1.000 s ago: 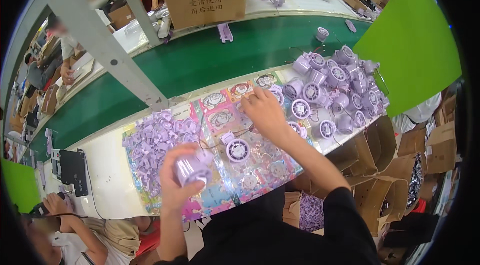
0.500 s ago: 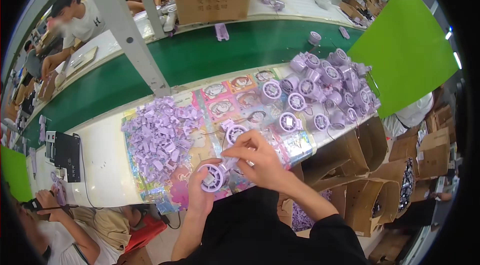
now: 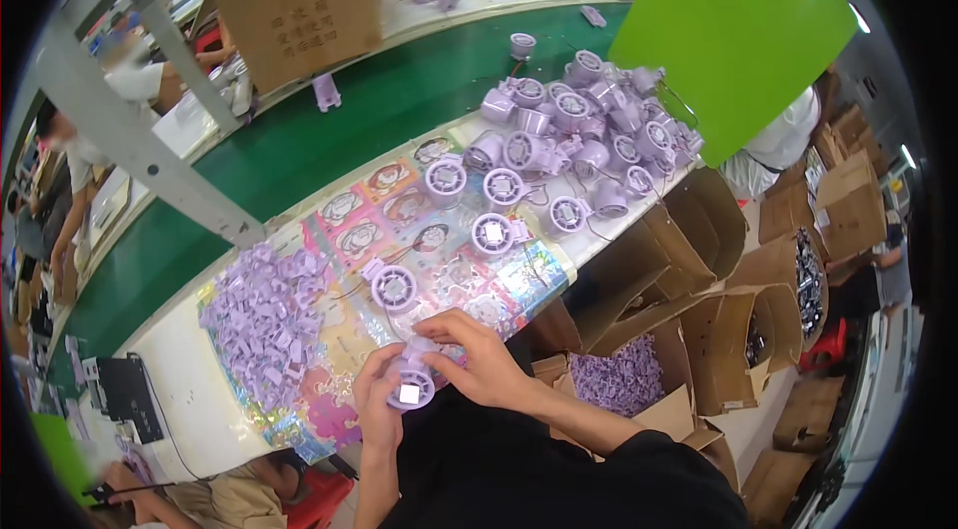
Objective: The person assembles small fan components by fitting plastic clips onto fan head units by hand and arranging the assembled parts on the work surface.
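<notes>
My left hand (image 3: 378,401) is closed around a lilac plastic fan housing (image 3: 411,391), round with a spoked face and a white square at its centre. At its upper end, the thumb and fingers of my right hand (image 3: 481,365) pinch a small lilac piece (image 3: 420,345); whether this is part of the housing or separate I cannot tell. Just beyond my hands lies another spoked fan housing (image 3: 393,287) with a thin wire. To the left is a heap of small lilac plastic parts (image 3: 261,324).
Many fan housings (image 3: 569,105) are piled at the far right of the patterned mat (image 3: 339,359). Behind runs a green conveyor belt (image 3: 399,80), crossed by a grey metal post (image 3: 160,155). Open cardboard boxes (image 3: 723,349) stand at the right. A black box (image 3: 125,399) sits on the left.
The view has swung right, so the bench appears shifted left. The held housing has tilted, and my right fingers have come down onto the piece at its upper end.
</notes>
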`<state>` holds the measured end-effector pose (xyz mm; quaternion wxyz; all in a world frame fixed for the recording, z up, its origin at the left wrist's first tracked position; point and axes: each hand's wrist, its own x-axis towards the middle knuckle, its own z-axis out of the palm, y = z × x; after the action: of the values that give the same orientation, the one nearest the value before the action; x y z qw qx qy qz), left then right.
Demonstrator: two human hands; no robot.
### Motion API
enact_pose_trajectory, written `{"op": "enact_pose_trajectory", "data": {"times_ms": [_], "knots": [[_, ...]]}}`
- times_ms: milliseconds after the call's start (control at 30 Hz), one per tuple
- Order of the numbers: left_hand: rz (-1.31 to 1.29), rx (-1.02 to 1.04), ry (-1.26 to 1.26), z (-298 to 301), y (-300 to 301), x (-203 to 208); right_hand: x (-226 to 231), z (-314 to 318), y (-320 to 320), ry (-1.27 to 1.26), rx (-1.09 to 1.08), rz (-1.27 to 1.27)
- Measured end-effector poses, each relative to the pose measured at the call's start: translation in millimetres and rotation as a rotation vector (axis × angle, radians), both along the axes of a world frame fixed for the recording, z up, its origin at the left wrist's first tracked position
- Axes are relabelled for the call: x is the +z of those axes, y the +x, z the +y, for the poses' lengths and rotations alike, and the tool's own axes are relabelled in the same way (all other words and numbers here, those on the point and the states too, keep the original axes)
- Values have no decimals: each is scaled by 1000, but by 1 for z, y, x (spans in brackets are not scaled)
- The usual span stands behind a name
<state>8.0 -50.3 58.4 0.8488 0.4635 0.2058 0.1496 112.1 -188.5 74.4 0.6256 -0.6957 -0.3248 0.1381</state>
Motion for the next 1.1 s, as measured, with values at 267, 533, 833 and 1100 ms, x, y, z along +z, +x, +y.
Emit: {"op": "enact_pose_trajectory", "data": {"times_ms": [267,533,833,1100], "knots": [[2,3,489,-11,12,-20,-4,-24,9,-132,149,229],[-111,-38,720,-11,17,-6,-1,-33,15,9,249,429],[-113,13,612,17,13,14,32,2,38,-87,335,210],[94,251,1004,76,31,63,36,55,260,-136,-304,-110]]}}
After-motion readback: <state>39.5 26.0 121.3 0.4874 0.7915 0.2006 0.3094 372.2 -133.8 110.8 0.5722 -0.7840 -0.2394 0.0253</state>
